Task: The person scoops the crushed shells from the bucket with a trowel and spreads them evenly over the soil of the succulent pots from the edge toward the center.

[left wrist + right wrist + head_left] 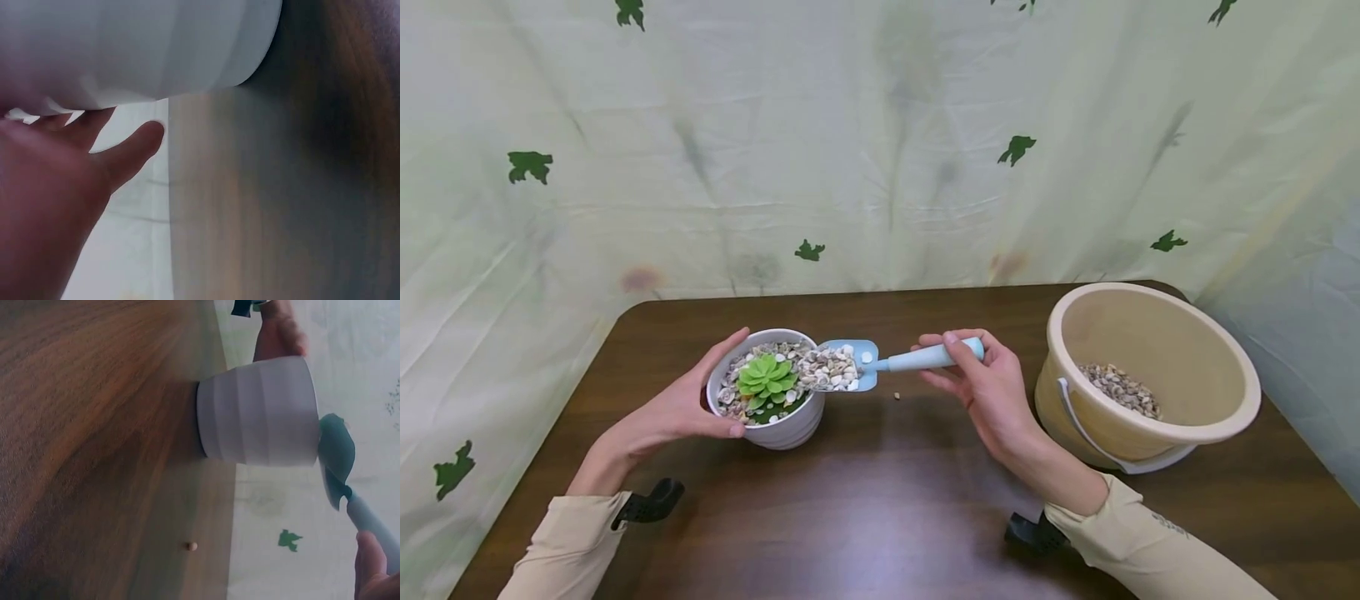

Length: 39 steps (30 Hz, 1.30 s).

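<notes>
A pale curtain (pixel 880 167) printed with green leaves fills the background. In front of it stands a dark brown wooden table (pixel 880 517). The biggest thing on it is a cream bucket (pixel 1187 358) at the right, its grey handle (pixel 1138 463) hanging down against the outside. Two arms in beige sleeves (pixel 1165 542) reach in from the near side, each with a black camera mount (pixel 1036 533) at the wrist.

The left hand (pixel 681 404) is spread wide around the left side of a white ribbed pot (pixel 786 431), holding it with the thumb at the near rim and the fingers at the far side. The pot stands upright on the left half of the table. The right hand (pixel 992 400) pinches the handle of a light blue scoop (pixel 917 359), whose blade reaches over the pot's right rim. A green succulent (pixel 767 379) sits in the pot among small stones. More small stones (pixel 831 369) heap the blade, and others (pixel 1120 390) lie in the bucket. One loose stone (pixel 897 396) rests on the table between pot and right hand.
</notes>
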### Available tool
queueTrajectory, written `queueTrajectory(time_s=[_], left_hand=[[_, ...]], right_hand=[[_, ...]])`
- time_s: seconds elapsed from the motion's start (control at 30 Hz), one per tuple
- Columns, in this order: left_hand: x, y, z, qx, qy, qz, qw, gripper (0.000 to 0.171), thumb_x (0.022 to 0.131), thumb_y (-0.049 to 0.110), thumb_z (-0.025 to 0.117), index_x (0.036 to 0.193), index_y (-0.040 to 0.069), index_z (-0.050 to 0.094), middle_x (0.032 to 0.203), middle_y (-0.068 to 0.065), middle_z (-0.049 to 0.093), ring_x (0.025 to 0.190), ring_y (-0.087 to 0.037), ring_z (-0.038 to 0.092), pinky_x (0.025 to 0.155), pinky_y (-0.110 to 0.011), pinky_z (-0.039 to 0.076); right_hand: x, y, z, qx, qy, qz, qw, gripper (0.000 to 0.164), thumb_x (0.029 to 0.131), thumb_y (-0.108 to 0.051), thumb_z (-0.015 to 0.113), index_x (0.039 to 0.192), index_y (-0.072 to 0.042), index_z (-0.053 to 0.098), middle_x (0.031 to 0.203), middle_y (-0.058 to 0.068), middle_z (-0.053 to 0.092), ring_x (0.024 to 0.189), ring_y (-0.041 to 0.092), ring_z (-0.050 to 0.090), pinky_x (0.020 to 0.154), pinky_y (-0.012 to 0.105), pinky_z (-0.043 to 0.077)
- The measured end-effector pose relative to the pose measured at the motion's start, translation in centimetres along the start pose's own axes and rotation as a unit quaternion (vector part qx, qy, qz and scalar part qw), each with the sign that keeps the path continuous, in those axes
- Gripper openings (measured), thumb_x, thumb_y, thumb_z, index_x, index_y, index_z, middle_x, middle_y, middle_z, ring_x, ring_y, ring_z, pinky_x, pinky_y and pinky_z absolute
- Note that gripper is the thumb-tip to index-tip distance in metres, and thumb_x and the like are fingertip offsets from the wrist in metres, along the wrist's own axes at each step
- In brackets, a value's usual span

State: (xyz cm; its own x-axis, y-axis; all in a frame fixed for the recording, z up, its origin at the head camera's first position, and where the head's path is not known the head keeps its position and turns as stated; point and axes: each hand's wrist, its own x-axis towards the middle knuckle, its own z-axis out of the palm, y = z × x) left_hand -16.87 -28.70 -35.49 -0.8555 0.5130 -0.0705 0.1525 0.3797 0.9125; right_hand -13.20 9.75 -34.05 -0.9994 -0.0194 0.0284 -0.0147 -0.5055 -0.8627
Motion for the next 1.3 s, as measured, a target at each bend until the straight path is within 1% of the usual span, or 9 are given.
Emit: queueTrajectory(time_s=[0.2,0.33,0.5,0.7,0.83,0.97,1.07,1.13,1.3], left_hand=[[-0.1,-0.5,0.9,-0.017,0.047,0.032,0.9982,0.113,0.071,-0.001,0.083,0.158,0.026,0.016,0.150,-0.013,0.027,0.124,-0.018,0.040,0.091,-0.018,0.041],[-0.3,-0.6,1.4,-0.023,0.067,0.031,0.9970,0.114,0.071,-0.001,0.083,0.158,0.028,0.015,0.149,-0.013,0.029,0.122,-0.016,0.043,0.092,-0.017,0.039],[-0.6,-0.5,1.7,-0.018,0.073,0.016,0.9971,0.109,0.074,0.003,0.081,0.157,0.030,0.016,0.151,-0.012,0.026,0.125,-0.021,0.037,0.092,-0.017,0.037],[-0.9,0.0,1.8,-0.052,0.070,0.001,0.9962,0.104,0.077,0.003,0.078,0.157,0.026,0.016,0.152,-0.010,0.020,0.128,-0.024,0.032,0.092,-0.019,0.037],[-1.0,-0.1,2.0,-0.054,0.083,0.009,0.9951,0.105,0.075,0.001,0.079,0.157,0.026,0.017,0.151,-0.011,0.022,0.127,-0.021,0.033,0.092,-0.018,0.038],[-1.0,-0.3,2.3,-0.031,0.103,0.025,0.9939,0.110,0.071,0.000,0.082,0.157,0.029,0.019,0.150,-0.012,0.028,0.126,-0.017,0.036,0.093,-0.017,0.036],[-1.1,-0.4,2.6,-0.014,0.114,0.030,0.9930,0.111,0.069,0.000,0.084,0.157,0.026,0.020,0.151,-0.013,0.030,0.126,-0.015,0.037,0.093,-0.016,0.034],[-1.2,-0.4,2.7,-0.013,0.115,0.027,0.9929,0.110,0.070,0.002,0.084,0.157,0.025,0.020,0.152,-0.012,0.030,0.126,-0.015,0.037,0.093,-0.015,0.034],[-1.6,-0.2,2.7,-0.069,0.097,0.015,0.9927,0.105,0.075,0.000,0.077,0.157,0.026,0.018,0.153,-0.013,0.022,0.127,-0.022,0.033,0.092,-0.018,0.039]], right_hand=[[0.2,-0.2,-0.1,-0.022,-0.007,-0.014,1.000,0.020,0.098,-0.011,0.062,0.105,0.004,0.051,0.110,0.021,0.068,0.106,0.036,0.065,0.086,0.047,0.051],[0.3,-0.3,-0.1,-0.048,-0.008,-0.032,0.998,0.019,0.097,-0.009,0.063,0.104,0.004,0.051,0.109,0.021,0.069,0.104,0.036,0.066,0.085,0.047,0.051],[0.4,-0.4,-0.1,-0.062,-0.008,-0.038,0.997,0.019,0.096,-0.009,0.064,0.103,0.004,0.051,0.109,0.021,0.069,0.102,0.035,0.067,0.085,0.047,0.051],[0.4,-0.6,0.0,-0.077,-0.013,-0.044,0.996,0.022,0.096,-0.011,0.065,0.102,0.004,0.050,0.108,0.022,0.069,0.103,0.035,0.066,0.084,0.047,0.052],[0.5,-1.0,0.3,-0.096,-0.028,-0.059,0.993,0.023,0.095,-0.011,0.066,0.103,0.004,0.050,0.108,0.023,0.068,0.102,0.035,0.066,0.083,0.046,0.053],[0.5,-1.5,0.6,-0.120,-0.041,-0.073,0.989,0.024,0.095,-0.011,0.066,0.104,0.004,0.049,0.110,0.026,0.067,0.101,0.034,0.067,0.082,0.046,0.053],[0.6,-1.9,0.8,-0.141,-0.051,-0.082,0.985,0.024,0.096,-0.012,0.065,0.104,0.005,0.049,0.111,0.026,0.066,0.101,0.034,0.067,0.082,0.044,0.053],[0.6,-2.0,1.0,-0.149,-0.057,-0.088,0.983,0.024,0.096,-0.012,0.065,0.105,0.005,0.050,0.110,0.026,0.067,0.101,0.034,0.067,0.083,0.045,0.053],[0.7,-2.4,1.5,-0.147,-0.071,-0.095,0.982,0.023,0.096,-0.010,0.065,0.105,0.005,0.050,0.108,0.024,0.068,0.102,0.035,0.066,0.084,0.046,0.053]])
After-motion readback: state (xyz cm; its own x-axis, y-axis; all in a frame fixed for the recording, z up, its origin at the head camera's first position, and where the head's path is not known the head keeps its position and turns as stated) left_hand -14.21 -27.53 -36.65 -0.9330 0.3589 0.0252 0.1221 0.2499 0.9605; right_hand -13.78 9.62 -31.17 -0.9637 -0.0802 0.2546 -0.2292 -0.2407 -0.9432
